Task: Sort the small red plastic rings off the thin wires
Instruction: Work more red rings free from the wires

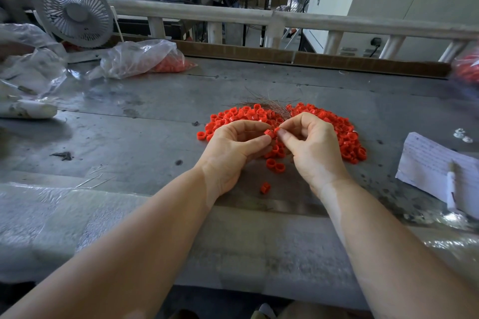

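Both hands, left hand and right hand, are pinching one red ring above the ring pile on the tabletop.

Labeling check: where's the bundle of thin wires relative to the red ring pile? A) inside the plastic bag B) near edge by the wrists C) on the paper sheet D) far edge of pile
D: the thin wires fan out at the far edge of the red ring pile, beyond both hands.

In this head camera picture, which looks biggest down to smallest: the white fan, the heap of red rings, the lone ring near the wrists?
1. Heap of red rings
2. White fan, though farther away, so unsure
3. Lone ring
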`<action>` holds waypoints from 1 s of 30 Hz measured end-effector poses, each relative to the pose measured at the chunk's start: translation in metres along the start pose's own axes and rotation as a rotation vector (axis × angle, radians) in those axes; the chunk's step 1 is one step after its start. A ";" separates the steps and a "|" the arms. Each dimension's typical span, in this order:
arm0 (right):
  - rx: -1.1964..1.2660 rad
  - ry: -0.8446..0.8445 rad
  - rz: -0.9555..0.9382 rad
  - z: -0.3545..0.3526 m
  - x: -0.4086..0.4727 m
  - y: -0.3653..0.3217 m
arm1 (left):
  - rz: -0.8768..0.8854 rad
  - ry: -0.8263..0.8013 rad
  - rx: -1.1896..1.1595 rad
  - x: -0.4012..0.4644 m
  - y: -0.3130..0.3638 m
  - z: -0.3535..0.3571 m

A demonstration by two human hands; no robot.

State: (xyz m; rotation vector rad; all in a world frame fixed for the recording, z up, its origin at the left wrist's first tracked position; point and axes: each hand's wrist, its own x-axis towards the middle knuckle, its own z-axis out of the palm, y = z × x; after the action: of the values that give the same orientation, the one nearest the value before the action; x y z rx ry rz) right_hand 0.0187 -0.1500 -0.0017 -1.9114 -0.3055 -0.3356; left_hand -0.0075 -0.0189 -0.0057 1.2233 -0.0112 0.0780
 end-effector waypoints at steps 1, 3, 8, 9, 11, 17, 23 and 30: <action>-0.002 -0.001 0.002 0.000 0.000 0.000 | 0.006 0.002 0.006 0.000 0.000 0.000; -0.004 -0.004 0.006 0.000 0.000 0.001 | 0.017 0.008 0.027 0.001 -0.001 0.000; -0.040 -0.006 -0.022 0.000 0.001 0.000 | 0.030 0.021 0.068 0.001 -0.002 -0.001; -0.050 -0.011 -0.029 0.001 0.001 0.000 | 0.031 0.021 0.073 0.001 -0.002 -0.001; -0.069 -0.020 -0.043 0.001 0.000 -0.001 | 0.042 0.024 0.104 0.001 -0.002 -0.001; -0.095 -0.007 -0.057 0.001 0.000 0.000 | 0.055 0.041 0.178 0.002 -0.005 -0.001; -0.209 0.190 -0.017 -0.009 0.006 0.003 | 0.102 0.097 0.194 0.003 -0.007 -0.002; -0.699 0.232 0.077 -0.014 0.006 0.010 | 0.076 0.078 0.186 0.003 -0.007 -0.003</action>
State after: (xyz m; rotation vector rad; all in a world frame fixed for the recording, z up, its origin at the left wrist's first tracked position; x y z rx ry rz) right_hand 0.0267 -0.1663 -0.0029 -2.5257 0.0580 -0.6693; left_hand -0.0039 -0.0182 -0.0136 1.4055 0.0179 0.1962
